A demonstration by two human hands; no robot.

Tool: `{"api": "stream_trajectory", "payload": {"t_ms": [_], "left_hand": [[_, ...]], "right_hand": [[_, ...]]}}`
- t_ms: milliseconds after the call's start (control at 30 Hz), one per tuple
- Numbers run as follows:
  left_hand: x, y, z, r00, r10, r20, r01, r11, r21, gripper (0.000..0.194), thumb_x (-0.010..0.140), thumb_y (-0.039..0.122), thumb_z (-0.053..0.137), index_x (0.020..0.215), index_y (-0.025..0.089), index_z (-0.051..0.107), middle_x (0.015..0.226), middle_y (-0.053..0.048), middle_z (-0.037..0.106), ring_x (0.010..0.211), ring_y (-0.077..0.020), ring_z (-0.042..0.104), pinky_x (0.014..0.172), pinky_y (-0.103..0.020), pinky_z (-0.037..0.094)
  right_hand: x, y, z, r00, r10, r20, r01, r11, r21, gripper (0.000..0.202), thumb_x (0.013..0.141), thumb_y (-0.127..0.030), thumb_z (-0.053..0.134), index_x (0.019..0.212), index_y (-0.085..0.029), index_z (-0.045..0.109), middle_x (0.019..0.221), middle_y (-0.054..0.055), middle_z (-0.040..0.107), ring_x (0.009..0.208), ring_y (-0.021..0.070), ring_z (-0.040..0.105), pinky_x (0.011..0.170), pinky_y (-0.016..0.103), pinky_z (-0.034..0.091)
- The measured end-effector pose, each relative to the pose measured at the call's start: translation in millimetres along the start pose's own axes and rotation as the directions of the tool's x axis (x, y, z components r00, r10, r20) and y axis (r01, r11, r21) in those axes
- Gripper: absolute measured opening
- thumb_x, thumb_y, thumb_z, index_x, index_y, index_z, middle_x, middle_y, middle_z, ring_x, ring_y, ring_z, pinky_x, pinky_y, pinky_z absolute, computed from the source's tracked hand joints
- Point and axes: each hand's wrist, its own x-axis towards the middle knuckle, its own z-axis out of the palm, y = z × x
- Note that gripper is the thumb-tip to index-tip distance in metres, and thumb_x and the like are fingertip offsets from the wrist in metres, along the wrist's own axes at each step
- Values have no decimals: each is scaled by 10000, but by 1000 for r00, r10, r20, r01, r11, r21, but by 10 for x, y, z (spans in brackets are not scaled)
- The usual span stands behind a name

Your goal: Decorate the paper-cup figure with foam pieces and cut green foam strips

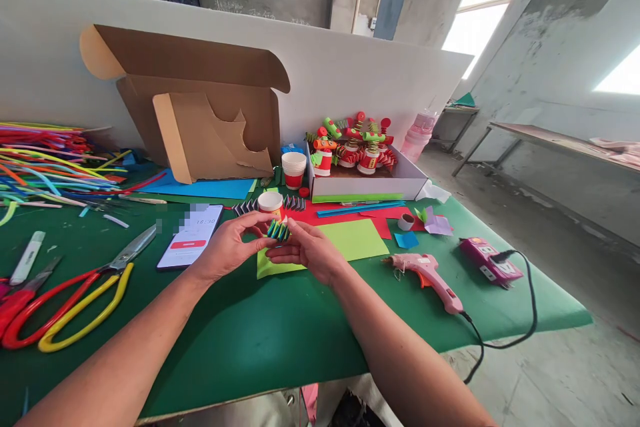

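Between my two hands is a small accordion-folded paper strip in green, yellow and dark blue. My left hand pinches its left end with thumb and forefinger. From the other side, the fingers of my right hand close on its right end. Just behind the strip stands a paper cup, white inside with red on its side, partly covered by my fingers. Dark and pale folded paper strips stick out on both sides of this cup. Under my hands lies a light green paper sheet.
A pink glue gun with a black cord lies right, near a purple power box. Left are a phone, large scissors and many coloured strips. Behind stand stacked cups and a white box of paper-cup figures.
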Motion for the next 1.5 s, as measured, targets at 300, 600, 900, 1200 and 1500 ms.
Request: {"api": "stream_trajectory", "payload": {"t_ms": [300,600,900,1200,1500], "left_hand": [[3,-44,13,999,-29,-32,27,998,-53,588,739,644,690,1147,220,698,1078,-83,727,978,-265,670,877,-411,562],[-5,-28,44,1000,-21,2,21,1000,-19,617,755,673,649,1179,226,681,1074,-84,731,893,-240,671,821,-396,573],[-12,-35,55,999,11,46,-8,998,-64,517,766,618,683,1122,243,711,1216,-88,692,988,-244,648,883,-408,553],[-8,18,23,995,-64,82,71,993,-91,565,724,640,706,1097,217,700,1130,-86,726,931,-249,666,863,-418,558],[-14,10,41,990,68,122,-61,996,-62,426,811,537,670,1104,230,703,1208,-88,700,1047,-245,656,888,-383,552]], "right_hand": [[-1,-28,-18,1000,27,9,-27,999,21,697,1006,-630,210,1108,-97,647,742,125,747,625,187,728,773,378,603],[21,70,-23,997,-21,69,21,1000,-3,316,902,-451,665,858,-141,622,704,69,732,644,166,728,709,294,598],[21,98,-16,992,-4,125,5,1000,-5,326,908,-479,646,935,-156,611,710,42,727,649,171,737,695,297,597],[13,89,-58,984,13,179,-9,1000,-22,360,880,-498,677,964,-153,615,787,66,752,698,190,747,737,335,598],[3,97,-35,985,15,171,-8,999,-45,353,874,-489,685,944,-148,624,725,53,732,646,179,738,683,296,594]]}}
